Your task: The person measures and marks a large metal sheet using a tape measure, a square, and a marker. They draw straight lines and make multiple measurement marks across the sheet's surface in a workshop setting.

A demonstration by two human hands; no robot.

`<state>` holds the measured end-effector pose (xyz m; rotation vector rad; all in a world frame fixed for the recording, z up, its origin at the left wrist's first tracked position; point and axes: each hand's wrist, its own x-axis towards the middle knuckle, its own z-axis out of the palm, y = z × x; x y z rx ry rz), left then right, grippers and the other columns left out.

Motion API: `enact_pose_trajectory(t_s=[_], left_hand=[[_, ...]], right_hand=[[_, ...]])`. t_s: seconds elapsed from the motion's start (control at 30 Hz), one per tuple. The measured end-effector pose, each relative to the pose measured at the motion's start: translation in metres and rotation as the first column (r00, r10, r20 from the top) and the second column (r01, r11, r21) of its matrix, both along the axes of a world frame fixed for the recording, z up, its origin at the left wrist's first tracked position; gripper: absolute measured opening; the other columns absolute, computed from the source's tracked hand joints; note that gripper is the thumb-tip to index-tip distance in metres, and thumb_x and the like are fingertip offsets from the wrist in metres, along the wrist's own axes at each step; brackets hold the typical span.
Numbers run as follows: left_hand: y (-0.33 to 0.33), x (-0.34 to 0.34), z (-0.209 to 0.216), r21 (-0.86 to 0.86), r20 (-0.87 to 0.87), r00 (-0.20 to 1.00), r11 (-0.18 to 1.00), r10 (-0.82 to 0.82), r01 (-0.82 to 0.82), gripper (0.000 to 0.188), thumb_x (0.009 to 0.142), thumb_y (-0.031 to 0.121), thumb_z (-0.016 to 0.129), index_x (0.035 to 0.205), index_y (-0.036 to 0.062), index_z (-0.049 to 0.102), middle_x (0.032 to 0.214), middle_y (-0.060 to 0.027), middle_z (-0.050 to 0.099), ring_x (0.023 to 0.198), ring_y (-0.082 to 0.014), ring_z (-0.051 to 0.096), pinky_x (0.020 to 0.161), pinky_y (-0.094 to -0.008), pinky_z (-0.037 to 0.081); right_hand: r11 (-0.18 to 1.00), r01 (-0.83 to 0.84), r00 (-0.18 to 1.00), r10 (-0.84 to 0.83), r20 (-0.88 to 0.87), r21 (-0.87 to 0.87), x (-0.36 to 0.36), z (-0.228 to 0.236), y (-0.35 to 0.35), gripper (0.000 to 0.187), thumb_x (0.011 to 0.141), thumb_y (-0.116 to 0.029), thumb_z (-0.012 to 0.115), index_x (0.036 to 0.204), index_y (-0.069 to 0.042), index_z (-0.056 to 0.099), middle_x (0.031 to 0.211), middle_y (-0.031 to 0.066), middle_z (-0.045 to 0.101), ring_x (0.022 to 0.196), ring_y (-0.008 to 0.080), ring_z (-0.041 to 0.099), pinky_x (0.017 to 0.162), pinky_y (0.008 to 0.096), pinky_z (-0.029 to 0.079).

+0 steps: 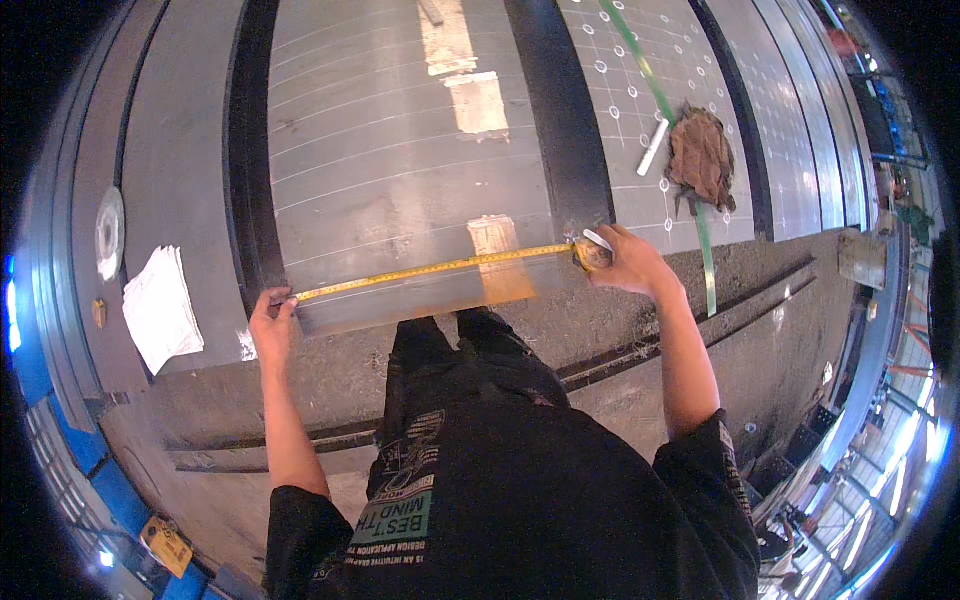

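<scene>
Shirt (590,500): black, nearest the lens; the front bears lines of small pale print and a green block (405,515) with larger lettering, upside down from this view.
Tape measure (430,268): yellow blade drawn out across the near part of the grey plate (380,200); its fine marks are too small to read.
Left hand (271,325): thumb and finger pinch the blade's end, beside the left dark band (250,150).
Right hand (638,262): wrapped about the tape case (592,254) at the right dark band (562,110); I cannot tell whether the white bit at the thumb belongs to the case.
Hands: well apart, joined by the blade.
Near edge: the plate ends between the blade and the person's dark trousers (470,345), with a dirty, grooved surface (620,335) beyond that edge.
Room: bare plate, ruled with thin pale lines, stretches from the blade toward the top.
Tan patches: one (494,240) crosses beneath the blade; another (478,103) lies farther off.
Right side: brown rag (702,155) over a green strip (640,55), white marker (653,147) alongside, chalk-white circles around.
Left side: white sheets (163,310) near a pale disc (109,233).
Lower left: yellow label (166,546), printed.
</scene>
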<state>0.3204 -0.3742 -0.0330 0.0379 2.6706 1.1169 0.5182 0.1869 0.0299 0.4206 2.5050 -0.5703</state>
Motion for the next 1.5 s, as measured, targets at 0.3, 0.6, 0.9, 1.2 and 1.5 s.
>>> enact_pose_trajectory(t_s=[0.3, 0.6, 0.9, 1.2, 1.5], left_hand=[[0.008, -0.01, 0.018, -0.071, 0.081, 0.994, 0.995, -0.071, 0.076, 0.017, 0.086, 0.004, 0.07, 0.102, -0.001, 0.067, 0.09, -0.0116, 0.072, 0.081, -0.0198, 0.069, 0.075, -0.0331, 0.054], [0.003, -0.03, 0.022, -0.135, 0.136, 0.965, 0.961, -0.224, 0.243, 0.015, 0.083, 0.0, 0.07, 0.097, -0.0039, 0.066, 0.084, -0.0115, 0.07, 0.081, -0.0186, 0.067, 0.077, -0.0327, 0.052], [-0.001, -0.039, 0.028, -0.143, 0.208, 0.917, 0.917, -0.34, 0.372, 0.015, 0.08, 0.004, 0.073, 0.092, -0.0013, 0.065, 0.081, -0.0127, 0.069, 0.074, -0.0227, 0.065, 0.072, -0.0354, 0.05], [0.001, -0.051, 0.028, -0.134, 0.265, 0.887, 0.897, -0.378, 0.422, 0.015, 0.08, 0.003, 0.073, 0.091, -0.0013, 0.064, 0.08, -0.0136, 0.069, 0.073, -0.0246, 0.064, 0.072, -0.0368, 0.05], [-0.001, -0.053, 0.021, -0.135, 0.285, 0.882, 0.895, -0.377, 0.426, 0.015, 0.08, 0.002, 0.073, 0.09, -0.0018, 0.063, 0.078, -0.0116, 0.068, 0.072, -0.0188, 0.063, 0.072, -0.0344, 0.05]], right_hand=[[1.0, -0.028, 0.998, 0.028, -0.055, 0.011, 0.0, 0.0, -0.014, 0.078, 0.068, -0.038, 0.078, 0.135, -0.009, 0.053, 0.129, 0.0182, 0.06, 0.108, 0.0415, 0.064, 0.091, 0.0495, 0.055], [0.995, 0.072, 0.991, -0.063, -0.114, 0.073, 0.016, -0.018, -0.043, 0.086, 0.067, -0.035, 0.084, 0.14, -0.009, 0.046, 0.143, 0.0218, 0.05, 0.109, 0.045, 0.064, 0.091, 0.051, 0.055], [0.984, 0.112, 0.991, -0.101, -0.086, 0.14, 0.005, -0.011, -0.061, 0.08, 0.07, -0.027, 0.082, 0.14, -0.011, 0.048, 0.136, 0.0148, 0.056, 0.111, 0.0409, 0.063, 0.093, 0.049, 0.054], [0.955, 0.202, 0.971, -0.166, -0.171, 0.217, -0.003, 0.008, -0.084, 0.062, 0.079, -0.03, 0.078, 0.134, -0.012, 0.053, 0.128, 0.017, 0.059, 0.109, 0.0439, 0.063, 0.091, 0.0517, 0.053], [0.89, 0.415, 0.819, -0.455, -0.348, -0.188, -0.021, -0.026, -0.252, 0.024, 0.098, -0.021, 0.058, 0.109, 0.0, 0.065, 0.112, 0.0259, 0.063, 0.101, 0.0464, 0.063, 0.084, 0.052, 0.052]])
